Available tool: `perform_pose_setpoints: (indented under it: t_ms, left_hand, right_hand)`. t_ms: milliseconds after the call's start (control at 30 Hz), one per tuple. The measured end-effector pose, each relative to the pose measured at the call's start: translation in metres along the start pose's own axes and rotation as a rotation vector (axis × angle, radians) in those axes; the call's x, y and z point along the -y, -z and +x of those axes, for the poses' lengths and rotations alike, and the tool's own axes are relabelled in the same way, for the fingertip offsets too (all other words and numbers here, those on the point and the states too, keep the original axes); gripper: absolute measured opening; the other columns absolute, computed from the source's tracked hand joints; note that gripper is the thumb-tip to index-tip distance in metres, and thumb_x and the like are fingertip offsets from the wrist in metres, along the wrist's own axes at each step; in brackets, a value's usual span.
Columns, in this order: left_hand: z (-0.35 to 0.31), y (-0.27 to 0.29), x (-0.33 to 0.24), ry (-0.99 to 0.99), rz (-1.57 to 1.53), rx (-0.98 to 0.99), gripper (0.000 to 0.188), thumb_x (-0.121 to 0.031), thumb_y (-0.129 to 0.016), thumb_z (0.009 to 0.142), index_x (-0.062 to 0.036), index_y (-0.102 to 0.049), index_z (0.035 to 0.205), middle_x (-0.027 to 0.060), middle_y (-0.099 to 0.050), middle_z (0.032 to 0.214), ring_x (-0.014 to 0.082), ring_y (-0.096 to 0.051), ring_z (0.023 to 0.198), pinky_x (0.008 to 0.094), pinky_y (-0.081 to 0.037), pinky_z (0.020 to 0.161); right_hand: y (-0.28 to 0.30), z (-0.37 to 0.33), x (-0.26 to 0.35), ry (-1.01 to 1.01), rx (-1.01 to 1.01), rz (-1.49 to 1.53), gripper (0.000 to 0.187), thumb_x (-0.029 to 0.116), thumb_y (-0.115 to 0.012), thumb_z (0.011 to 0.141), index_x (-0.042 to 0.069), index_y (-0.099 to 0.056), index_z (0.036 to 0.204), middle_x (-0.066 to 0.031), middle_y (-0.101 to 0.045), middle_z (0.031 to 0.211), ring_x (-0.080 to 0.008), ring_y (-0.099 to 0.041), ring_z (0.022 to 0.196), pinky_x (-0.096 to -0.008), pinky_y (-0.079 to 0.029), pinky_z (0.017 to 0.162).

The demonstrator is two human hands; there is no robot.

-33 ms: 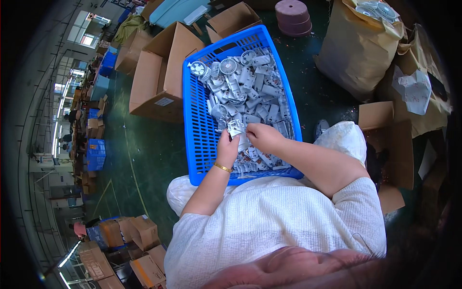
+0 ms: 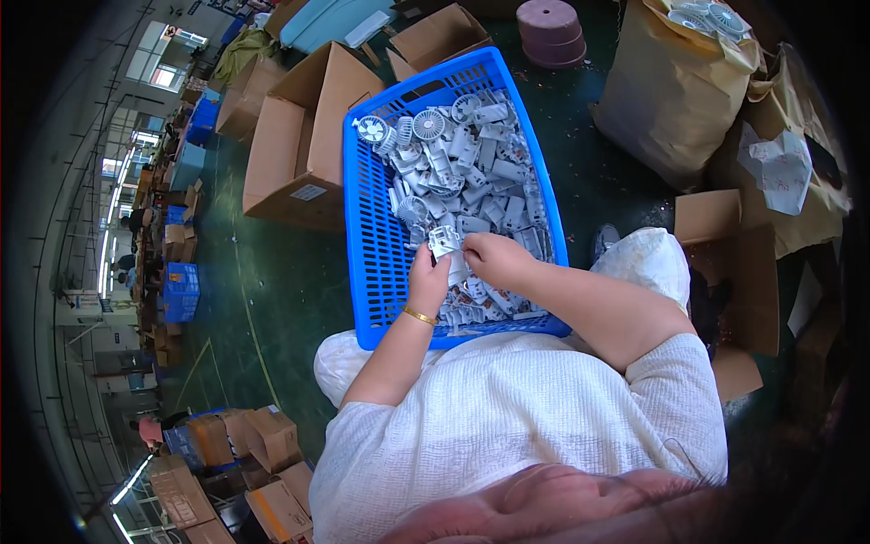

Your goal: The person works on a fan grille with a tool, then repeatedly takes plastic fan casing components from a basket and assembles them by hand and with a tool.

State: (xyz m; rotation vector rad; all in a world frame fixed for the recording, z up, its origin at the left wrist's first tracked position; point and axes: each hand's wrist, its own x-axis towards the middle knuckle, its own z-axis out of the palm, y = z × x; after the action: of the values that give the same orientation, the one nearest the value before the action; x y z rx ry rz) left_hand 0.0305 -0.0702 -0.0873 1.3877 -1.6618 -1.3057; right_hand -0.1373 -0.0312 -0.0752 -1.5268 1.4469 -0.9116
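Note:
A white plastic fan casing (image 2: 444, 239) with cut-outs is held above the near half of a blue basket (image 2: 355, 218). My left hand (image 2: 427, 279), with a gold bangle at its wrist, grips the casing from the near left side. At the casing's right edge, my right hand (image 2: 494, 258) is closed with its fingertips pinched on it; anything smaller between those fingers is hidden. Beneath both hands lies a heap of white fan casings (image 2: 489, 168). Several round fan heads sit among them, including a fan head with visible blades (image 2: 372, 130) at the far left corner.
Open cardboard boxes stand left of the basket (image 2: 304, 136), beyond it (image 2: 439, 41) and at my right (image 2: 757, 281). A purple stool (image 2: 551, 34) is at the far side. Large brown sacks (image 2: 675, 91) stand far right, with fan heads (image 2: 711, 18) on one. More cartons (image 2: 272, 435) are stacked at lower left.

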Motion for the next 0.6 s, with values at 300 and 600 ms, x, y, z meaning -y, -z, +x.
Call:
perform_pose_setpoints:
  t_ms: [300, 600]
  left_hand:
    - [-0.007, -0.004, -0.006, -0.104, 0.115, 0.036, 0.029, -0.003, -0.048, 0.082, -0.0008, -0.046, 0.11, 0.0072, -0.056, 0.102, 0.0141, -0.053, 0.092, 0.0276, -0.042, 0.081]
    - [-0.01, -0.004, -0.009, -0.09, 0.183, -0.006, 0.031, -0.003, -0.044, 0.083, -0.0002, -0.043, 0.114, 0.0102, -0.056, 0.102, 0.0172, -0.054, 0.093, 0.0294, -0.042, 0.082]
  right_hand:
    - [0.005, -0.002, 0.006, -0.036, 0.099, -0.026, 0.018, 0.015, -0.047, 0.082, 0.003, -0.056, 0.09, -0.0167, -0.058, 0.083, -0.0333, -0.057, 0.077, -0.0407, -0.045, 0.067]
    - [-0.015, -0.004, -0.001, -0.014, 0.021, -0.018, 0.018, 0.015, -0.043, 0.085, 0.001, -0.052, 0.091, -0.021, -0.056, 0.085, -0.0375, -0.056, 0.079, -0.0447, -0.043, 0.069]
